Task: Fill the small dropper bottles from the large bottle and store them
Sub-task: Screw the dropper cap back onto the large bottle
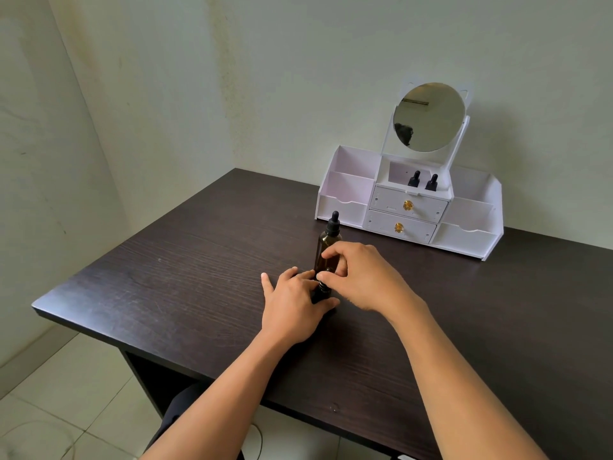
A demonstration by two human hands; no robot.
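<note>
**Two Stored, One Cap Under the Fingers**

Two small dropper bottles (414, 179) stand in the centre compartment of the white organizer (348, 180). On the table (166, 277), the left hand (292, 303) grips a third small bottle (321, 294) low on its body, thumb and fingers curled round it. The right hand (361, 277) pinches its cap (321, 284), fingertips closed on the collar. The large bottle (326, 250) stands upright just behind, its dropper on. Whether the cap is coming off or going on cannot be told. Either way, the step likely goes best with the bottle held upright against the table, only the fingertips turning, and the right wrist kept off the large bottle.
</note>
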